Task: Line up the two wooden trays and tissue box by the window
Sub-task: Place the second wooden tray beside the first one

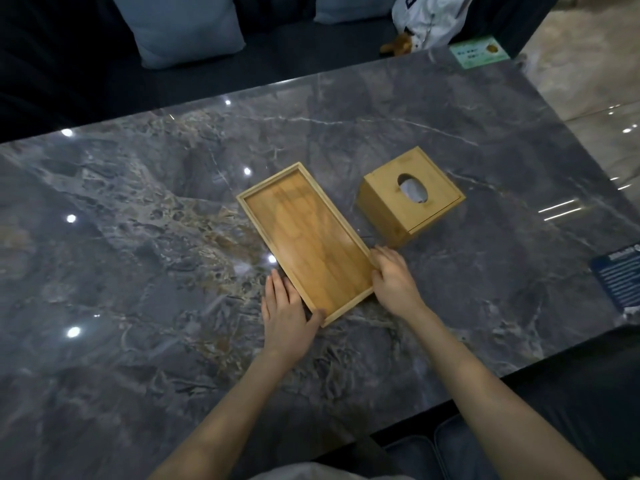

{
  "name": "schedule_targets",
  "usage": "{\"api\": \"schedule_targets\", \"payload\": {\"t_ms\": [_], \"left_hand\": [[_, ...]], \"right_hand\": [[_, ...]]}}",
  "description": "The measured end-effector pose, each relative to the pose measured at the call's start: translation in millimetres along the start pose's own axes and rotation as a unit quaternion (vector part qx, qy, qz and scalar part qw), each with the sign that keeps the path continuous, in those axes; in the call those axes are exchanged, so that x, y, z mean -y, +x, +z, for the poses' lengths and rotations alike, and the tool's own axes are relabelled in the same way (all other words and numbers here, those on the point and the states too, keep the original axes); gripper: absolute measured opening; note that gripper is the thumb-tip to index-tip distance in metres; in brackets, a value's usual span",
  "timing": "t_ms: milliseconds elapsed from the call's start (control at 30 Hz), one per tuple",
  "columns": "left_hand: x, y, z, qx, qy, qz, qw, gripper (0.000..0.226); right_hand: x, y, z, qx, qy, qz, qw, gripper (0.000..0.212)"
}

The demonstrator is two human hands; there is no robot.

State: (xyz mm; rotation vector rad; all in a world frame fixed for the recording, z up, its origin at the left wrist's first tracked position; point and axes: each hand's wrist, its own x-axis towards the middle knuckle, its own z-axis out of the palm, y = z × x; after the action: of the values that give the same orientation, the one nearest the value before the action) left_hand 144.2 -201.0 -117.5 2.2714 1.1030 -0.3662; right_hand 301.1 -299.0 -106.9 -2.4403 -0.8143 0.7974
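Observation:
A shallow rectangular wooden tray (pixel 304 237) lies slanted on the grey marble table (pixel 138 237), its long side running from the far left toward me. My left hand (pixel 285 313) grips its near left corner, thumb on the near rim. My right hand (pixel 393 277) holds the near right corner from outside. A square wooden tissue box (pixel 412 195) with an oval slot stands just right of the tray, apart from both hands. Only one tray is in view.
A dark sofa with grey cushions (pixel 183 26) runs along the far table edge, with a white bag (pixel 433 22) on it. A green card (pixel 479 51) sits at the far right corner, a blue card (pixel 620 282) at the right edge.

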Motion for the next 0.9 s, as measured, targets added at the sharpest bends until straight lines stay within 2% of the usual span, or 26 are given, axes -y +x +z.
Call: {"api": "schedule_targets", "payload": {"t_ms": [200, 333, 367, 433, 500, 600, 700, 900], "left_hand": [[11, 3, -14, 0.016, -0.066, 0.004, 0.998, 0.082], [22, -2, -37, 0.036, -0.219, 0.016, 0.975, 0.074], [23, -5, -44, 0.039, -0.283, 0.023, 0.958, 0.072], [25, -11, -58, 0.056, -0.439, 0.029, 0.896, 0.058], [32, -16, -68, 0.088, -0.505, 0.039, 0.858, 0.053], [49, -22, -80, 0.091, -0.523, 0.043, 0.846, 0.053], [68, -28, -92, 0.075, -0.583, 0.024, 0.808, 0.052], [115, -47, -129, 0.008, -0.587, 0.034, 0.809, 0.052]], "right_hand": [[24, -7, -21, -0.006, 0.132, 0.034, 0.991, 0.035], [45, -14, -41, 0.036, 0.162, 0.000, 0.986, 0.032], [51, -16, -44, 0.050, 0.158, -0.009, 0.986, 0.031], [62, -18, -48, 0.066, 0.159, -0.023, 0.985, 0.031], [75, -20, -48, 0.066, 0.172, -0.034, 0.982, 0.033], [97, -21, -45, 0.067, 0.179, -0.050, 0.980, 0.039], [123, -21, -36, 0.066, 0.181, -0.075, 0.978, 0.040], [179, -26, -10, 0.070, 0.170, -0.126, 0.975, 0.043]]}}
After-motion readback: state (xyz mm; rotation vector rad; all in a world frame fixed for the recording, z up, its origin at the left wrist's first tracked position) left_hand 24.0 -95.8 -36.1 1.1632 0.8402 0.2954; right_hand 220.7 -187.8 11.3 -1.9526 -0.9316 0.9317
